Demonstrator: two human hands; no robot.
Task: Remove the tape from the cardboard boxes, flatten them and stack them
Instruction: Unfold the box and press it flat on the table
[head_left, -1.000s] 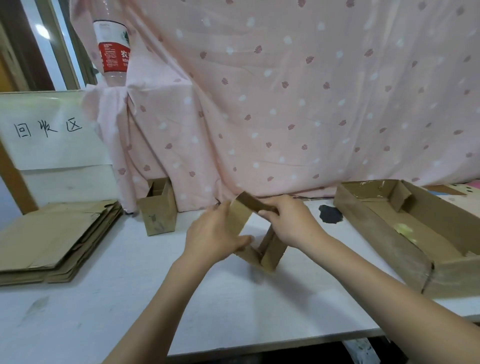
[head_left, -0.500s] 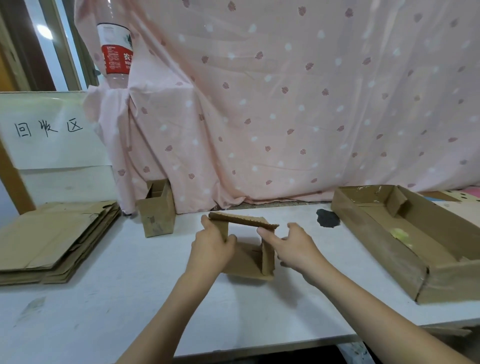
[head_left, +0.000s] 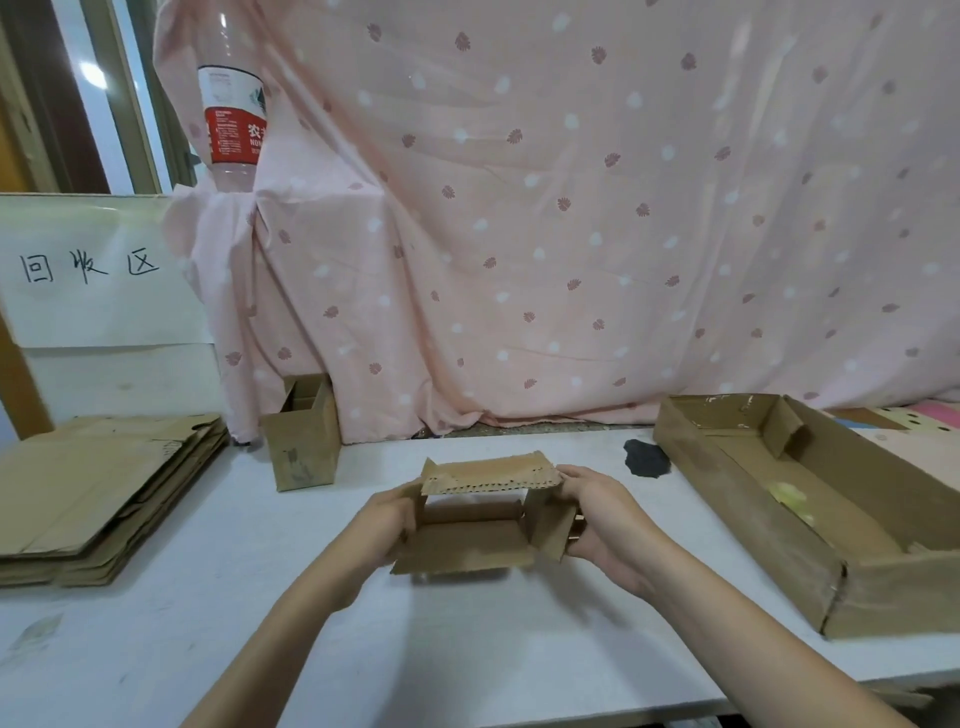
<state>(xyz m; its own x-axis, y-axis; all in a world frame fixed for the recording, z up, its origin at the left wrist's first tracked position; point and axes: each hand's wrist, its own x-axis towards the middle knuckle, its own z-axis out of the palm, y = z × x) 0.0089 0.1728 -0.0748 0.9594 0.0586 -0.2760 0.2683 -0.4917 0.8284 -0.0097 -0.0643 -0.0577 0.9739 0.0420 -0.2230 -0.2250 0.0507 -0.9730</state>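
Since half a second ago both hands have spread to the outer sides of the small cardboard box (head_left: 470, 525), which now sits squarer with its open end facing the person. Behind hangs a pink patterned cloth (head_left: 571, 208) over the white table (head_left: 467, 649). On the right lies a long open cardboard tray (head_left: 727, 499); on the left, a stack of flattened cardboard (head_left: 88, 493), with an upright small box (head_left: 304, 452) near it. At the centre, just above the tabletop, the left hand (head_left: 387, 525) grips the box's left wall and the right hand (head_left: 597, 514) clasps its right wall.
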